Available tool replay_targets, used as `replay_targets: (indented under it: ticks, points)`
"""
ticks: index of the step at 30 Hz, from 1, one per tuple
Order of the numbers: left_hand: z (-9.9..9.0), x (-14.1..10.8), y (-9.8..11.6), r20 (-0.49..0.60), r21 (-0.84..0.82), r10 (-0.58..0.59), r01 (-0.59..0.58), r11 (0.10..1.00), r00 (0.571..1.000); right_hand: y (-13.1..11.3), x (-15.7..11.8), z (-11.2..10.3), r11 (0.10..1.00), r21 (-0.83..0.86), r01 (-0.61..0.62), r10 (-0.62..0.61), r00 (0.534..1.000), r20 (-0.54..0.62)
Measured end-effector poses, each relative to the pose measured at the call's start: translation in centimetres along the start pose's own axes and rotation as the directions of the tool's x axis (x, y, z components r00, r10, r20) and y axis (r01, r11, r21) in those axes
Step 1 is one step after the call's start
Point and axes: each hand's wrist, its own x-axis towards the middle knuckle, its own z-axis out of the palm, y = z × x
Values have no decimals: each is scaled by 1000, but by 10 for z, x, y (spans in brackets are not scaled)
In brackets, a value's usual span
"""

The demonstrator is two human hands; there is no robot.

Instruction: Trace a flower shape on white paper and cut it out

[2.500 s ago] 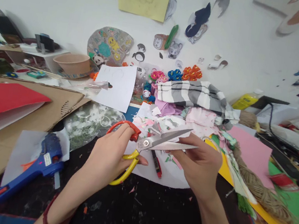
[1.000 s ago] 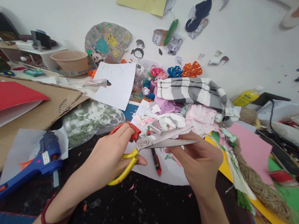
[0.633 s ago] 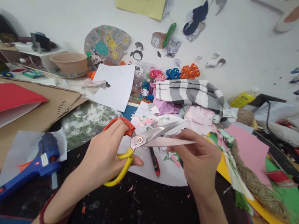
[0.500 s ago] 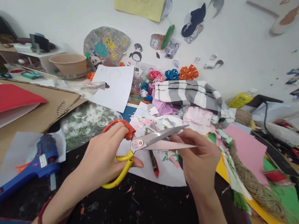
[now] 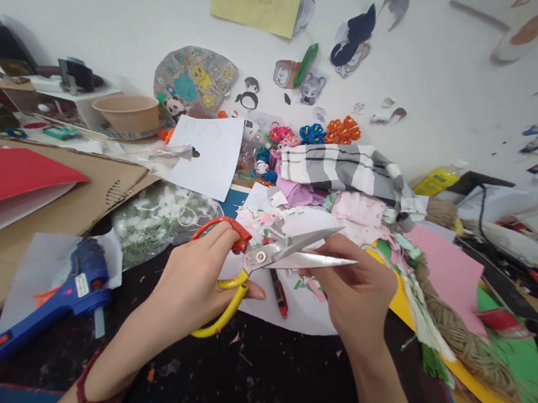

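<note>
My left hand grips the scissors, fingers through the orange loop and the yellow handle curving down past my palm. The blades stand apart in a narrow V, pointing right and slightly up. My right hand pinches a paper strip between thumb and fingers – thin, pale and nearly level, its long axis running left from my right fingers toward the scissors pivot. It lies along the lower blade, so closely that I cannot tell whether it sits inside the V. My right hand is nearer the blade tips; my left is back at the handles.

Just below lie a white sheet and a red-and-black marker. Beyond the blades, paper scraps heap up against a checked cloth. A blue glue gun sits at lower left, a bag of white and green trimmings beside it – and pink card and twine lie to the right.
</note>
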Motion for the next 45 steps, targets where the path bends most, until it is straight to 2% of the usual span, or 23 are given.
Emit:
replay_targets:
  ticks: [13,20,24,28,38,45]
  points:
    - [0,-1,0,7,-15,7,-7,1000,1000,1,-1,0,996,-82,40,-39,999,7]
    - [0,-1,-1,-1,-29,-1,1,1000,1000,-3,0,0,995,-95,7,-7,1000,8]
    - [-1,-1,1,16,-58,8,-7,998,1000,-2,1,-1,989,-142,-48,44,998,-35]
    - [0,-2,0,24,-36,17,-16,999,1000,0,2,-2,994,-82,-65,59,996,-70]
    - [-1,0,0,16,-35,-10,11,999,1000,1,1,-2,998,47,-48,49,999,-20]
    - [-1,-2,-1,21,-35,-23,24,999,1000,2,0,-3,996,63,-64,63,998,20]
